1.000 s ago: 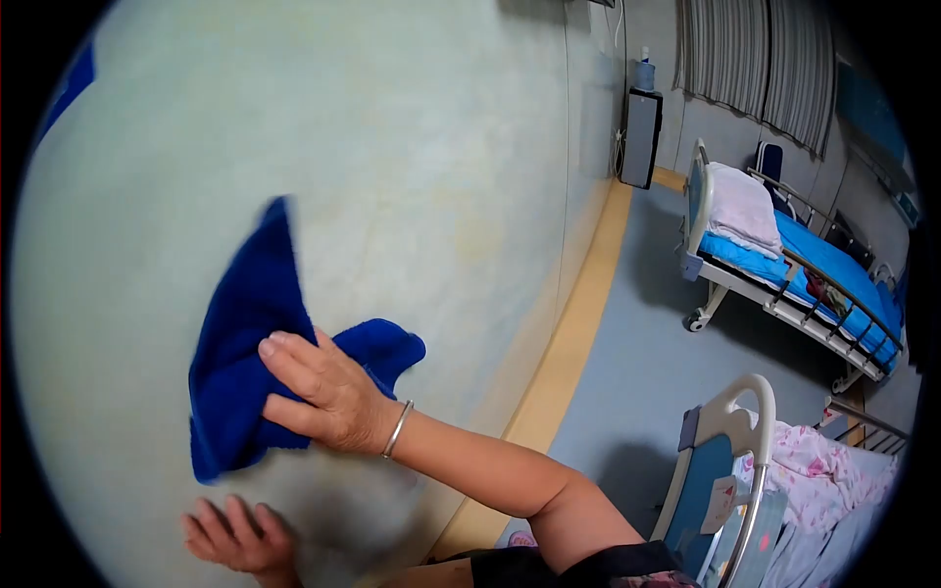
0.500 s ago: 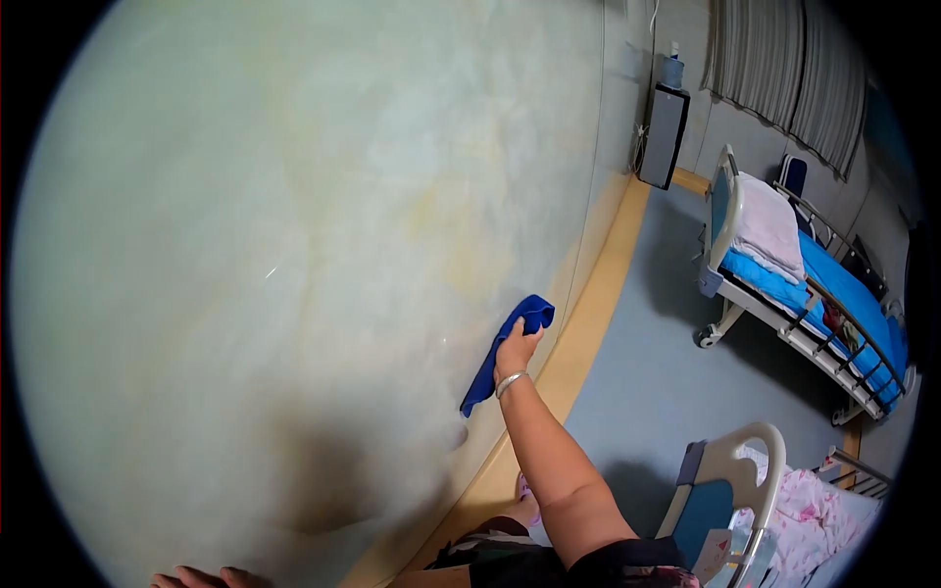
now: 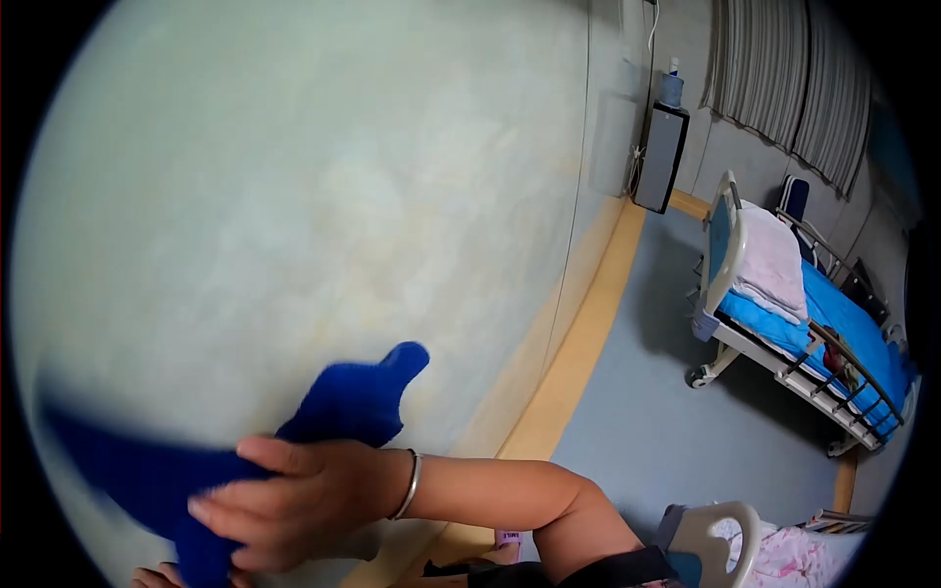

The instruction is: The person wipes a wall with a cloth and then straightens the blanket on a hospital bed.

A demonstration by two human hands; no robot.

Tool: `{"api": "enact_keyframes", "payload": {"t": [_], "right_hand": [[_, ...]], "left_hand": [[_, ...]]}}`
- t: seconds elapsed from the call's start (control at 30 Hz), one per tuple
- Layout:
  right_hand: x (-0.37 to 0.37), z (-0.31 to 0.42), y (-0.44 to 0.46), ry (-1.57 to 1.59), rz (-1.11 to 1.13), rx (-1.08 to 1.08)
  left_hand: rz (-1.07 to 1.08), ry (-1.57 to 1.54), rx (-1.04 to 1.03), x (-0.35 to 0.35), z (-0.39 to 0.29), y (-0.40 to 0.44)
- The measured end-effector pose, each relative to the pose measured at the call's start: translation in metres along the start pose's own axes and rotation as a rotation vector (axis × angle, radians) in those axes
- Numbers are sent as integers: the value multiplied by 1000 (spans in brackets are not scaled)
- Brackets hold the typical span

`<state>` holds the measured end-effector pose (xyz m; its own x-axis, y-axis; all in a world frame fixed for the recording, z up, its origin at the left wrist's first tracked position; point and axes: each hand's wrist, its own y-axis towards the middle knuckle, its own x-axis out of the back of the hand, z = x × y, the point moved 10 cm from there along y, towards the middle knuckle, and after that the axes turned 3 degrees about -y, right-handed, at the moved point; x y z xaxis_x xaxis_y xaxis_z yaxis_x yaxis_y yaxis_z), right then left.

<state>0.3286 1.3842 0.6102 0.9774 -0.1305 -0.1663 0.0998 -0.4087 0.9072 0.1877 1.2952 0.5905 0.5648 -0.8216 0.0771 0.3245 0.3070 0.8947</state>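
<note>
My right hand [image 3: 294, 500], with a silver bangle [image 3: 412, 485] on its wrist, is closed on a blue cloth [image 3: 348, 402]. The cloth spreads out to both sides of the fingers in front of the pale wall [image 3: 294, 196], and its left end is smeared by motion. At the bottom left edge, only the fingertips of my left hand [image 3: 157, 577] show, apart from each other, at the cloth's lower end. The rest of that hand is hidden, and whether it touches the cloth is unclear.
A tan skirting strip [image 3: 578, 343] runs along the wall's foot beside the grey-blue floor [image 3: 627, 392]. Right of it stand a bed with blue bedding [image 3: 823, 294] and another bed's headboard [image 3: 711, 534]. A water dispenser [image 3: 662, 157] is at the back.
My right hand has swung left and nearer with the cloth, away from the skirting. The cloth was a narrow folded strip and is now spread wider, reaching my left fingertips.
</note>
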Motion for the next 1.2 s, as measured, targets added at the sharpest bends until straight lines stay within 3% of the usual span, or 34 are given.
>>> {"api": "enact_keyframes", "payload": {"t": [0.03,0.1,0.13,0.2,0.23,0.27,0.33,0.43,0.5,0.6,0.7,0.77,0.83,0.87,0.9,0.97,1.03,1.1,1.2], "right_hand": [[11,-11,-1,-3,-7,6],[13,-55,-9,23,322,-187],[33,-108,-24,157,294,-499],[95,-161,-60,-204,239,-517],[136,-176,-77,-439,11,-565],[173,-212,-139,-490,-108,-998],[242,-235,-233,-563,-364,-1402],[298,-213,-446,-390,-808,-1942],[294,-192,-434,-588,-743,-2029],[279,-218,-352,-503,-794,-1833],[252,-264,-232,-426,-401,-1557],[223,-266,-140,-465,-119,-1018],[189,-257,-88,-336,168,-505],[188,-250,-64,-213,153,-244],[192,-255,-50,-244,237,-193],[221,-296,-52,-270,182,-198],[269,-368,-80,-370,142,-399],[333,-432,-133,-559,70,-752],[426,-490,-265,-592,-119,-1226]], "left_hand": [[22,-9,-15,-5,-8,4],[-18,-53,37,0,-18,14],[158,4,-71,-9,-22,14],[133,13,-51,-11,-24,14],[126,17,-28,-11,-25,14],[129,29,-20,-11,-31,15],[123,4,67,-12,-35,21],[27,-30,93,-5,-41,30],[-8,-50,171,-6,-43,31],[-23,-72,198,-5,-65,38],[8,-124,130,-18,-115,41],[133,-274,-70,-36,-182,44],[142,-323,-82,-42,-236,61],[152,-370,-92,-47,-263,73],[140,-370,-97,-50,-284,84],[116,-429,-85,-55,-323,112],[98,-440,-83,-61,-359,138],[50,-358,17,-71,-381,157],[3,-232,20,-79,-418,185]]}}
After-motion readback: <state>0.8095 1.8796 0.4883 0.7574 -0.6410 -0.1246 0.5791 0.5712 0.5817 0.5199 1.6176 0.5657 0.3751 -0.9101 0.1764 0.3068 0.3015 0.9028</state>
